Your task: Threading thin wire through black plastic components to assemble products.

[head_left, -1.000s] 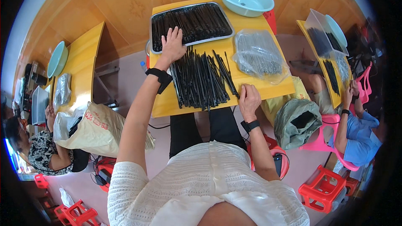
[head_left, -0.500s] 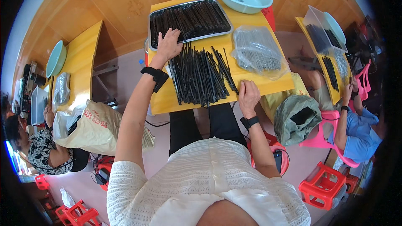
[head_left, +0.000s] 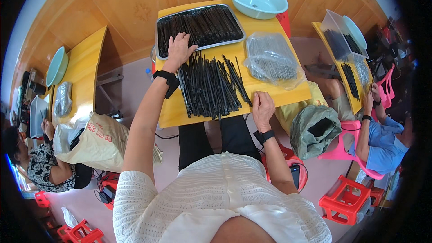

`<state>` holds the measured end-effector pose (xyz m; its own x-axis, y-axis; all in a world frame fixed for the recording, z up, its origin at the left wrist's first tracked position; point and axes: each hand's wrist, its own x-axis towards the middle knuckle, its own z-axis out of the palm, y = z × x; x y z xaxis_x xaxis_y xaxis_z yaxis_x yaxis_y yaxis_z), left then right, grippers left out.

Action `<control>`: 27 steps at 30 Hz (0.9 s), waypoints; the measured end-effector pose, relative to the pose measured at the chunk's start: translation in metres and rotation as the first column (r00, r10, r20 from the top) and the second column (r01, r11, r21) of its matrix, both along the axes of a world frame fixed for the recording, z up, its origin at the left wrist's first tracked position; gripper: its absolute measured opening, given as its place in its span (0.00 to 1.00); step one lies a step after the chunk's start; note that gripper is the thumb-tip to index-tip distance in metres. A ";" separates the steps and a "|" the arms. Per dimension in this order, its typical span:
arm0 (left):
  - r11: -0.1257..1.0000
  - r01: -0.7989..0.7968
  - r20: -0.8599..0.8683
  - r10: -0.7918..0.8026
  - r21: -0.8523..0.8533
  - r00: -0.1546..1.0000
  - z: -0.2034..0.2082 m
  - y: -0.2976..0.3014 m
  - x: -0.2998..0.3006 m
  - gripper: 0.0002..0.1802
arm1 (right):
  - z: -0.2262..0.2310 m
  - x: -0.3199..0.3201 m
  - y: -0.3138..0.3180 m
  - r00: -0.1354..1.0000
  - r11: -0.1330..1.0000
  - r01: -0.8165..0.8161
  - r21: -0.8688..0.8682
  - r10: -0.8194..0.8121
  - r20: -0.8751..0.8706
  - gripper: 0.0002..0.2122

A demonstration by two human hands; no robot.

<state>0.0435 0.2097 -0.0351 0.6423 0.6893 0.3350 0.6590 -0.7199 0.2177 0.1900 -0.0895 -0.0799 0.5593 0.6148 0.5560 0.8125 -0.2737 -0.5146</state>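
A metal tray [head_left: 223, 43] at the back of the yellow table [head_left: 168, 118] holds rows of thin black sticks [head_left: 202, 23]. My left hand [head_left: 181, 49] lies over the tray's near rim, its fingers spread onto the sticks inside. In front of the tray is a broad pile of similar black sticks [head_left: 209, 85], with a few loose sticks [head_left: 238, 81] along its right side. At the table's front edge my right hand [head_left: 264, 109] rests with curled fingers, close to the lower ends of those loose sticks. Whatever it may hold is hidden.
A clear plastic bag [head_left: 273, 58] of thin pieces lies on the table's right; a pale blue basin [head_left: 257, 0] stands behind it. Sacks [head_left: 315, 128] sit beside the table at both sides. Other people [head_left: 384, 141] work at tables left and right. Red stools [head_left: 345, 199] stand on the floor.
The whole view has shifted slightly. My left hand stays at the tray's near rim, its fingers slightly repositioned. My right hand remains at the table's front edge.
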 end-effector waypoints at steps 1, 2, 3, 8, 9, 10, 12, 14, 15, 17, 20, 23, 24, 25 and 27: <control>0.999 0.013 0.046 -0.014 0.037 0.999 -0.001 0.000 0.001 0.28 | 0.000 0.000 0.000 1.000 1.000 0.006 0.002 -0.006 -0.007 0.04; 0.999 0.017 0.045 -0.018 0.035 0.999 -0.001 0.001 0.002 0.28 | 0.000 -0.001 0.000 1.000 1.000 0.010 0.001 -0.010 -0.008 0.04; 0.997 0.015 0.074 -0.021 0.079 0.997 -0.002 0.001 0.002 0.25 | 0.000 0.000 0.000 1.000 1.000 0.006 0.020 -0.006 -0.009 0.04; 0.994 0.004 0.092 -0.014 0.105 0.996 0.006 -0.002 0.004 0.19 | 0.005 0.005 -0.004 0.999 0.999 -0.012 0.044 0.014 -0.050 0.05; 0.994 0.007 0.099 -0.018 0.106 0.995 0.007 -0.003 0.004 0.19 | 0.006 0.008 -0.006 0.976 0.992 -0.031 0.120 0.055 -0.209 0.05; 0.994 0.005 0.104 -0.016 0.108 0.994 0.007 -0.003 0.003 0.19 | 0.009 0.010 -0.008 0.926 0.979 -0.041 0.199 0.112 -0.360 0.05; 0.986 0.017 0.166 -0.045 0.167 0.985 0.008 -0.005 0.001 0.19 | 0.023 0.021 -0.013 0.931 0.974 -0.009 0.226 0.091 -0.355 0.06; 0.974 0.025 0.223 -0.077 0.226 0.972 0.013 -0.010 -0.001 0.19 | 0.037 0.038 -0.018 0.948 0.974 0.057 0.219 0.016 -0.317 0.06; 0.976 0.009 0.290 -0.073 0.216 0.954 0.019 -0.015 -0.003 0.19 | 0.044 0.046 -0.016 0.947 0.975 0.056 0.217 0.017 -0.321 0.06; 0.984 -0.001 0.382 -0.069 0.180 0.921 0.031 -0.025 -0.012 0.19 | 0.053 0.065 -0.009 0.968 0.995 0.095 0.022 -0.087 -0.233 0.08; 0.997 0.048 0.486 -0.073 0.063 0.871 0.050 -0.045 -0.037 0.17 | 0.057 0.086 0.006 0.979 0.986 0.088 -0.145 -0.113 -0.169 0.09; 0.987 0.107 0.560 -0.020 -0.123 0.828 0.057 -0.077 -0.068 0.13 | 0.057 0.087 0.015 0.973 0.944 0.105 -0.313 -0.162 -0.163 0.09; 0.937 0.143 0.594 0.080 -0.319 0.801 0.055 -0.088 -0.078 0.12 | 0.054 0.089 0.017 0.979 0.920 0.125 -0.371 -0.176 -0.107 0.09; 0.901 0.134 0.582 0.148 -0.412 0.800 0.047 -0.096 -0.090 0.12 | 0.050 0.090 0.020 0.978 0.918 0.130 -0.374 -0.182 -0.107 0.09; 0.840 0.108 0.561 0.254 -0.531 0.788 0.037 -0.116 -0.116 0.12 | 0.044 0.090 0.026 0.957 0.967 0.090 -0.240 -0.151 -0.248 0.09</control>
<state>-0.0729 0.0937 0.0023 0.3776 0.9026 0.2067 0.3099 -0.3335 0.8903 0.2805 -0.0636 -0.0359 0.7439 0.6251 0.2361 0.6111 -0.4935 -0.6188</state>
